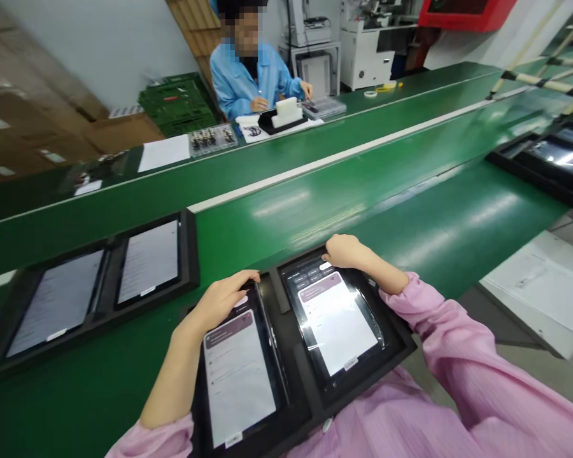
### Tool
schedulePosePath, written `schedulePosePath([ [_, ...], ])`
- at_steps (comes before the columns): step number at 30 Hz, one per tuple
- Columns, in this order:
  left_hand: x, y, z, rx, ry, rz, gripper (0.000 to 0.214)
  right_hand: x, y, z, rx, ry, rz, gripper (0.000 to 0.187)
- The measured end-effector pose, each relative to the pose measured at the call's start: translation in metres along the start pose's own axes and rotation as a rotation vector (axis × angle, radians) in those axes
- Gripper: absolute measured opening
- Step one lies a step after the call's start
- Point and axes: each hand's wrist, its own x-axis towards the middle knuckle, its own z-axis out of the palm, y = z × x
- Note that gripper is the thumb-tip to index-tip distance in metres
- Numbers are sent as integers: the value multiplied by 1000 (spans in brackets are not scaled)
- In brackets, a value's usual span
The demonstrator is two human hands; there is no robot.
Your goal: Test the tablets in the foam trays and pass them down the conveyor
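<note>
My left hand point(226, 298) lies over the top end of a tablet point(241, 369), fingers stretched toward its upper edge. That tablet's screen is lit with a white page and a dark pink banner. At the top of a second lit tablet point(337, 318), my right hand point(346, 252) has its fingers curled, the tips near or on the screen's quick-setting tiles. Both tablets lie face up in separate slots of a black foam tray point(302, 375) close to my body. Clear film on the right tablet is wrinkled along its right side. The undersides of my right fingers are hidden.
Another black tray point(190, 254) with two lit tablets stands to the left on the green bench point(248, 216). More trayed tablets point(561, 156) are at far right. Across the bench, a person in a blue coat point(248, 73) handles parts. White panels point(544, 286) stand at right.
</note>
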Motion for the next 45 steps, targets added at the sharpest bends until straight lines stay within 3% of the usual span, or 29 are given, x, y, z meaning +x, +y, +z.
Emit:
schedulePosePath([
  [6,-3,-37,10,-17,51,11,39,9,16,-16,63,-86,-81,52],
  [10,-3,-48,13,-52,89,-6,34,14,25,-17,128,-111,-139,63],
  [16,-2,-42,12,-9,127,-29,39,19,25,-13,145,-98,-137,65],
  [21,0,-43,13,20,48,25,40,14,24,-15,186,-106,-116,70],
  [24,1,-45,19,99,41,90,40,7,15,-9,52,-87,-144,70],
  [29,2,-36,22,253,11,82,69,3,-2,7,-238,-20,-145,88],
  [32,4,-20,19,243,19,6,52,7,1,9,-220,13,-117,73],
  [36,6,0,22,262,144,-99,40,2,21,10,-113,124,-85,21],
  [39,5,8,25,207,163,-130,44,-15,37,31,-55,245,-112,28],
  [43,3,15,22,160,134,-140,45,-33,47,78,219,581,-131,29],
  [45,1,19,21,159,111,-135,43,-35,48,98,281,686,-140,29],
])
